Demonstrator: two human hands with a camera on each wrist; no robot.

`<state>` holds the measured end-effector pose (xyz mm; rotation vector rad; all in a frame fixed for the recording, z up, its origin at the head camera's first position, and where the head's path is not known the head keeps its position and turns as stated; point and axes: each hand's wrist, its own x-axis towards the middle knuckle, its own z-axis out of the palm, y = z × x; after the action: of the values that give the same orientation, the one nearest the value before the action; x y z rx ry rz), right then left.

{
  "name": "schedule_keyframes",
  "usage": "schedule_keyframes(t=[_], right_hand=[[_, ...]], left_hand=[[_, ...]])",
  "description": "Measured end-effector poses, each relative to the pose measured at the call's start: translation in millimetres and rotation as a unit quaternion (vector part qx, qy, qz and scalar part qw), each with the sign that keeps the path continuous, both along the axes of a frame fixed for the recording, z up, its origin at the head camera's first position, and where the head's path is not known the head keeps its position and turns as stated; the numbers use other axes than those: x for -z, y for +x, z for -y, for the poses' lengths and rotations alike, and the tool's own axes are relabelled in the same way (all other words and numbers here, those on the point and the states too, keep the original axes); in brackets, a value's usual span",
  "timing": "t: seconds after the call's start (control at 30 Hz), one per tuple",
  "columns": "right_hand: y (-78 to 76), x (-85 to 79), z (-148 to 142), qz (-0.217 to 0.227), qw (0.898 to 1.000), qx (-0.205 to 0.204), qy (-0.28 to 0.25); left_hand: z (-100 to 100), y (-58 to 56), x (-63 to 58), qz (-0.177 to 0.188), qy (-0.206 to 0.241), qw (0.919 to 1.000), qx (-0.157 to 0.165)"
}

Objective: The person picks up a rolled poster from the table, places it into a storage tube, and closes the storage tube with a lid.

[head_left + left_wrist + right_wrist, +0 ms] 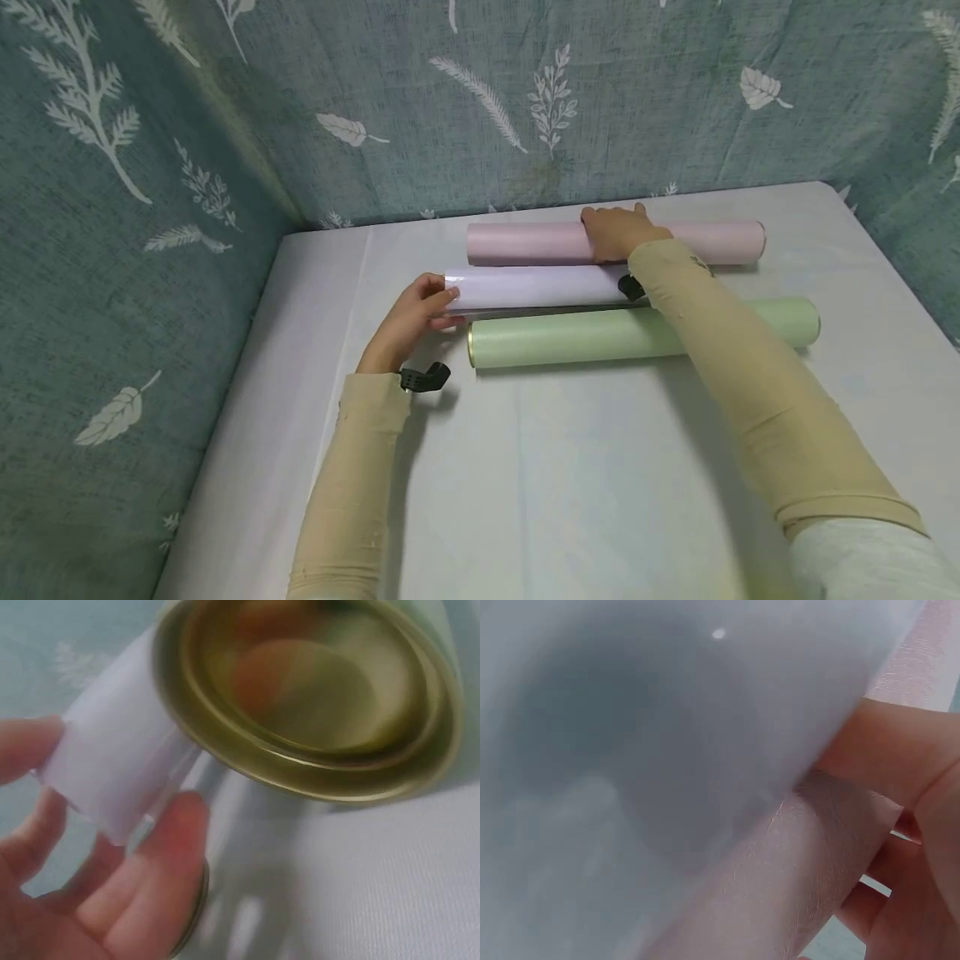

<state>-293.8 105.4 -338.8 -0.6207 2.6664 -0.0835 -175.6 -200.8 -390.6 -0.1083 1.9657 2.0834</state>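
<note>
A pink tube (525,244), a glossy white roll (536,288) and a pale green tube (570,338) lie side by side across the table. The left hand (408,323) holds the left end of the white roll, thumb on the near side; in the left wrist view its fingers bend around that end (120,750). Beside it shows the green tube's gold metal end (315,697). From above, the right hand (618,233) grips the pink tube near its middle. In the right wrist view the white roll (652,750) covers much of the pink tube (757,885).
A white cloth covers the table (585,467). Green leaf-patterned fabric (450,108) hangs along the back and left side. Black devices (425,377) sit at both wrists, and the right forearm crosses over the green tube.
</note>
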Motion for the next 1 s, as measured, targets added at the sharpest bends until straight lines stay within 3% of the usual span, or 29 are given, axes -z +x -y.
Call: schedule_keyframes(t=[0.13,0.33,0.5,0.67,0.77,1.0], right_hand=[[1.4,-4.9,-4,-0.012,1.000,-0.003,-0.003],[14.1,-13.6,-16,-0.081,0.996,-0.022,-0.008],[28.6,-21.7,-35,-0.131,0.990,-0.027,-0.050],[44.2,-24.3,-57,-0.138,0.984,-0.002,-0.110],[56.2,-21.7,-69,-0.161,0.973,0.014,-0.162],[86.7,-9.0,-88,-0.316,0.926,0.055,-0.197]], left_hand=[[4,3.9,-1.5,-0.009,0.101,0.9938,-0.045],[11,14.7,-0.2,-0.031,0.216,0.9717,-0.091],[14,20.4,2.5,-0.053,0.258,0.9556,-0.133],[13,25.4,7.9,-0.074,0.291,0.9383,-0.172],[12,26.7,10.9,-0.084,0.325,0.9231,-0.188],[5,21.8,16.6,-0.083,0.443,0.8764,-0.171]])
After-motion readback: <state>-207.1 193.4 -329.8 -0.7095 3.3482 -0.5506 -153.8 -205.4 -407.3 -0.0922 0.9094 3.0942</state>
